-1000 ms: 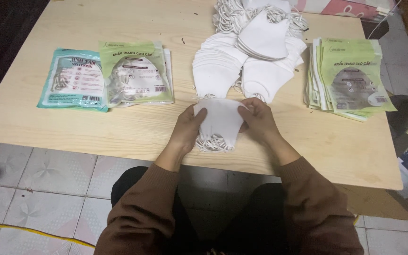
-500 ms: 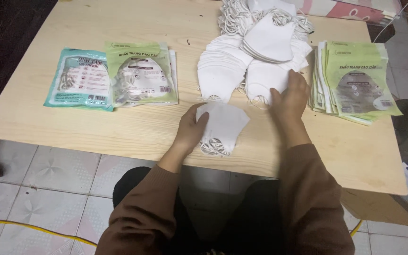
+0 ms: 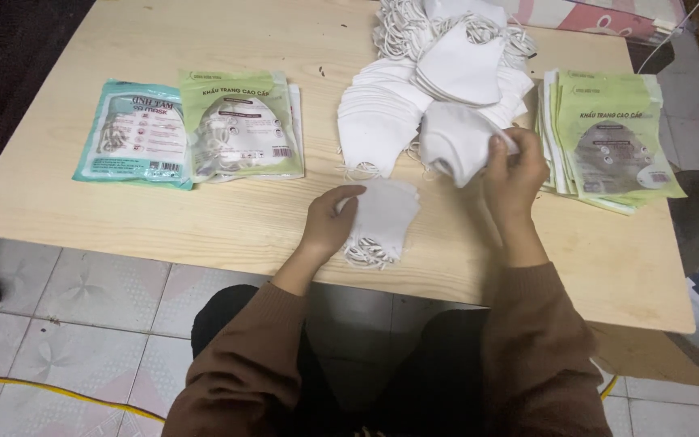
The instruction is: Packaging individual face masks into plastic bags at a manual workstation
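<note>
The left hand (image 3: pixel 329 222) lay flat on a small mask stack (image 3: pixel 382 218) at the desk's (image 3: pixel 123 218) near edge — fingers spread, clamping nothing. The right hand (image 3: pixel 515 166) pinched a mask (image 3: pixel 455 142) off the pile (image 3: pixel 378 129) just beyond and right of the stack — the nearer hand.

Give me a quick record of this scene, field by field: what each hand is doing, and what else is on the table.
left hand: rests on small stack of white masks at the near table edge
right hand: pinches the top mask of a fanned mask pile
mask heap: far side, ear loops tangled
green pouches: stacked at the right
filled packs: green pack and teal pack at the left
surface: wooden table
</note>
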